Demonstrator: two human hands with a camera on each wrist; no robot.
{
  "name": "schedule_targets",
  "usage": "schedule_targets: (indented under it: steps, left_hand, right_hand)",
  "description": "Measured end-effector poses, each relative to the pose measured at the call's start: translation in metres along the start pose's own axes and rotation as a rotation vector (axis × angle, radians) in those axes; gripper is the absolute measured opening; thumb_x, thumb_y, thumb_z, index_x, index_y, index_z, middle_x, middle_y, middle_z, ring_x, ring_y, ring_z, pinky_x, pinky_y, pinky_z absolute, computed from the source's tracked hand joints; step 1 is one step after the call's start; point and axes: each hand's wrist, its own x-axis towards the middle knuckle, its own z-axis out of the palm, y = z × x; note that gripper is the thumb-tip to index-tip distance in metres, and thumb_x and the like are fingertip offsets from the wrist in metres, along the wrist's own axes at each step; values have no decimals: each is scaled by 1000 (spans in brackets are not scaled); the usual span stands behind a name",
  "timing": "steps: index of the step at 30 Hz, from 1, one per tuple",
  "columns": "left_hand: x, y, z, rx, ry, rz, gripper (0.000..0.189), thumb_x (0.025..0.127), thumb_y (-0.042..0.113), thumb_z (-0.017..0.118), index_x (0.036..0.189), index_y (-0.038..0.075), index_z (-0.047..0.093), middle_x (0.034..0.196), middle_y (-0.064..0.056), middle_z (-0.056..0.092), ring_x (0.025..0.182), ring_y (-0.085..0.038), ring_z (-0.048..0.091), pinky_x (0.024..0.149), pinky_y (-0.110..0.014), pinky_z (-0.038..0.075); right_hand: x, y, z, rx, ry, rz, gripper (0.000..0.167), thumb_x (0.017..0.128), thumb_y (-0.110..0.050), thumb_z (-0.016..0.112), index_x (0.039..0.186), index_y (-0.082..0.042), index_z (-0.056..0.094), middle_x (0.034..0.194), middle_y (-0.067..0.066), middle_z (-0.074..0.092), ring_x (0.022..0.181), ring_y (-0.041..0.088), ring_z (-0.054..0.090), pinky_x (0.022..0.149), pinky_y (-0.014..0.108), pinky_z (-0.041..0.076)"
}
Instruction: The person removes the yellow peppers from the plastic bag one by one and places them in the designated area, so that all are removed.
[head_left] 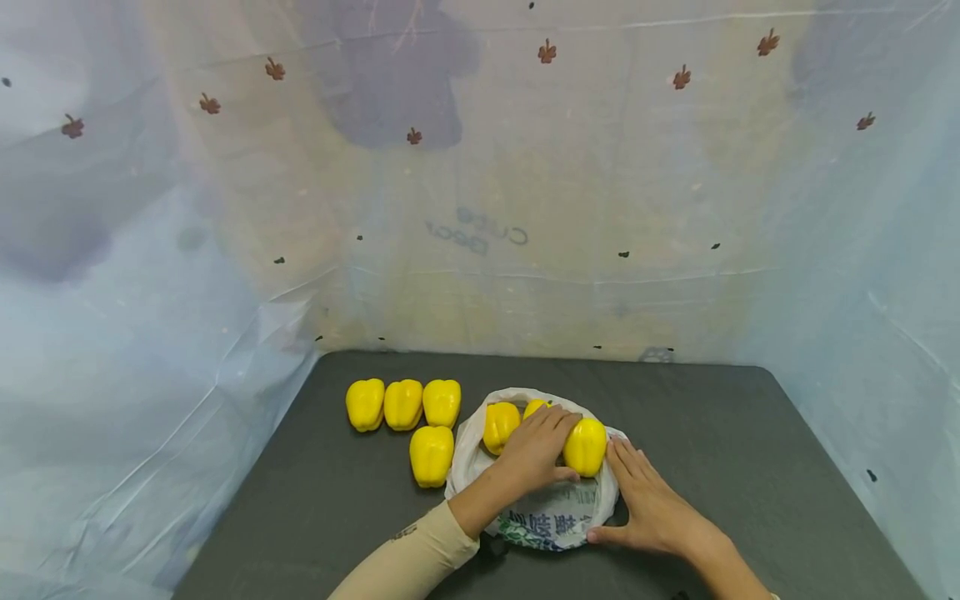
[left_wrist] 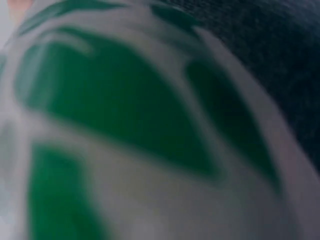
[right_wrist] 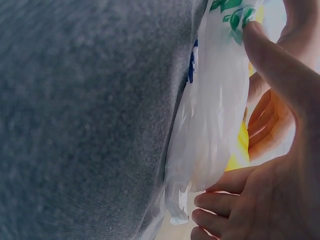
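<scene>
White plastic bag [head_left: 466,454], mouth wide, rests on the desk [head_left: 750,450] against my right grip [head_left: 649,505], fingers straight and thumb spread, seemingly to steady the rim. My left grip [head_left: 532,452] reaches inside, at one yellow pepper's [head_left: 586,450] left side; whether it pinches, I cannot tell. Two peppers [head_left: 501,427] lie in the far half, four others [head_left: 442,403] outside, left, backed by a printed sheet [head_left: 555,192].

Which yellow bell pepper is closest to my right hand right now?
The rightmost yellow bell pepper in the head view, inside the plastic bag beside your right hand; all other visible peppers lie farther left.
</scene>
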Motion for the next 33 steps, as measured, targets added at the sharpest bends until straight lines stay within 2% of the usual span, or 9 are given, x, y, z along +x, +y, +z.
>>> schedule_targets:
  steps: [3, 8, 13, 17, 23, 29, 33]
  left_hand:
    - [0, 0, 2, 2, 18, 0, 93, 86, 60, 86, 158, 16, 48, 155, -1, 56, 149, -19, 48, 129, -38, 33]
    - [0, 1, 2, 11, 10, -6, 95, 85, 60, 87, 159, 16, 47, 155, -1, 56, 150, -19, 47, 129, -37, 32]
    - [1, 2, 2, 20, 15, -10, 94, 85, 60, 88, 158, 16, 48, 155, -1, 56, 150, -19, 47, 129, -38, 32]
    - [2, 2, 2, 21, 24, -11, 92, 85, 59, 88, 157, 16, 48, 153, -1, 57, 149, -18, 48, 129, -37, 33]
    - [2, 0, 2, -12, 28, 3, 92, 86, 57, 88, 157, 15, 48, 152, -1, 57, 145, -18, 51, 128, -37, 34]
    - [0, -3, 3, -58, 52, 24, 91, 86, 55, 89, 157, 13, 48, 150, -1, 58, 139, -16, 56, 126, -35, 37]
    - [-2, -4, 0, -98, 54, 20, 92, 86, 54, 89, 157, 13, 48, 150, -1, 59, 138, -17, 57, 123, -33, 42]
  right_hand:
    - [0, 0, 0, -4, 4, -4, 138, 76, -73, 86, 167, 8, 21, 176, 27, 13, 163, 47, 13, 131, 61, 11]
    - [-1, 0, 1, -4, 11, -11, 138, 76, -74, 85, 167, 8, 21, 176, 27, 13, 163, 47, 13, 134, 43, -2]
    - [-1, 0, 1, -10, 17, -15, 137, 77, -72, 86, 167, 8, 21, 176, 27, 13, 163, 47, 13, 131, 30, -10]
    - [-1, 0, 1, -6, 17, -18, 137, 77, -72, 86, 167, 8, 21, 176, 27, 13, 163, 48, 13, 130, 27, -12]
    - [-1, 0, 2, -9, 32, -26, 138, 76, -76, 84, 167, 9, 22, 176, 28, 14, 162, 48, 14, 121, 15, -18]
    - [0, 1, 2, -3, 41, -23, 137, 76, -73, 86, 167, 9, 22, 175, 28, 15, 162, 48, 14, 128, 23, -14]
    - [0, 2, 2, -4, 32, -14, 138, 76, -72, 86, 167, 9, 21, 176, 28, 14, 162, 48, 14, 127, 24, -15]
